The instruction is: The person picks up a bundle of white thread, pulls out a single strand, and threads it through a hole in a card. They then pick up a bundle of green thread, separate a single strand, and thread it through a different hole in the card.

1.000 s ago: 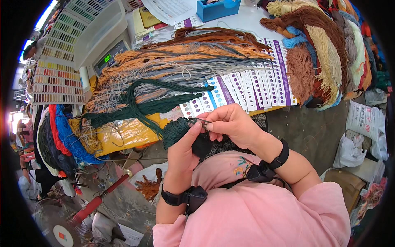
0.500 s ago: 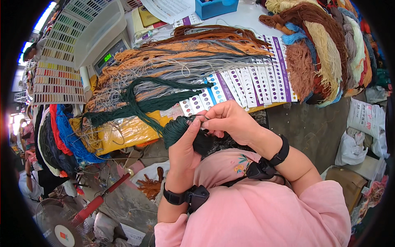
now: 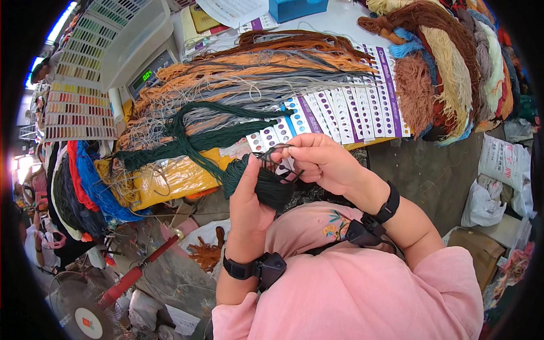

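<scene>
A dark green hank of thread (image 3: 263,190) rests in my left hand (image 3: 249,204), whose thumb stands up along its near side. My right hand (image 3: 320,164) pinches a few dark green strands drawn up from that hank, its thumb and forefinger together at their end. Between the two hands the strands form a small loop. More dark green thread (image 3: 192,139) runs from the hank back onto the table, over grey and orange strands. Sample cards (image 3: 300,122) with rows of coloured dots lie just beyond my right hand.
Orange, grey and brown thread (image 3: 255,68) covers the table's middle. A scale (image 3: 150,73) with a plastic tray stands far left, near a colour chart (image 3: 82,107). Hanks in many colours (image 3: 436,73) are heaped at right. A fan (image 3: 85,311) stands at lower left.
My right hand has pulled the strands slightly up and right, away from the hank. My left thumb has moved off the pinch and now stands upright. The hank shows more widely.
</scene>
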Demonstrator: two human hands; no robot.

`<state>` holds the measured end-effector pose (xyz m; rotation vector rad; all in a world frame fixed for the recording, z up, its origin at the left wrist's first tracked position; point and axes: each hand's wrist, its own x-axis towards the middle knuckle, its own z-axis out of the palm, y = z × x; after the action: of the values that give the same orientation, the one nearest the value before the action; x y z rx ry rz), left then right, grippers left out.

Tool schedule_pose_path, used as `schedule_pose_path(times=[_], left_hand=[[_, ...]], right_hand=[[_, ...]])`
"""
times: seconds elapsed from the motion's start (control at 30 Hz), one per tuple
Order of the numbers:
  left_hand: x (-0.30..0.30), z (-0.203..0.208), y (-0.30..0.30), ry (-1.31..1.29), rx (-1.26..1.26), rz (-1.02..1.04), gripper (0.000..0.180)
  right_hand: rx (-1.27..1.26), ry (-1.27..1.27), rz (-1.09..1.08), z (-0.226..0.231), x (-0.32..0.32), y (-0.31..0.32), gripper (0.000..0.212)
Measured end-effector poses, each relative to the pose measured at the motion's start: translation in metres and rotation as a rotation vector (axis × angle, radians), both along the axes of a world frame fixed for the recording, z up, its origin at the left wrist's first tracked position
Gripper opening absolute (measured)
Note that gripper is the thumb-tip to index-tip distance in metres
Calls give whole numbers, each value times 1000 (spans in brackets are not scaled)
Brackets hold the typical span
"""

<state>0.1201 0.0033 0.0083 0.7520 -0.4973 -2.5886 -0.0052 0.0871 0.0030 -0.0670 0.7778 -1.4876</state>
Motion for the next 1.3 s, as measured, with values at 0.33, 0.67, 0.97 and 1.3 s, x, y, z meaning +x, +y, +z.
schedule_pose_path(times=[0.33,0.67,0.97,1.3], left_hand=[[3,-5,-1,-16,15,-44,36],[4,-4,0,-3,-5,-36,34],[5,-4,5,-14,-148,-90,40],[2,-3,10,3,-338,-150,48]], right_hand=[[172,367,82,14,11,-11,4],[135,316,-18,5,8,-6,1],[32,48,-3,4,3,-6,10],[166,281,53,5,13,-19,4]])
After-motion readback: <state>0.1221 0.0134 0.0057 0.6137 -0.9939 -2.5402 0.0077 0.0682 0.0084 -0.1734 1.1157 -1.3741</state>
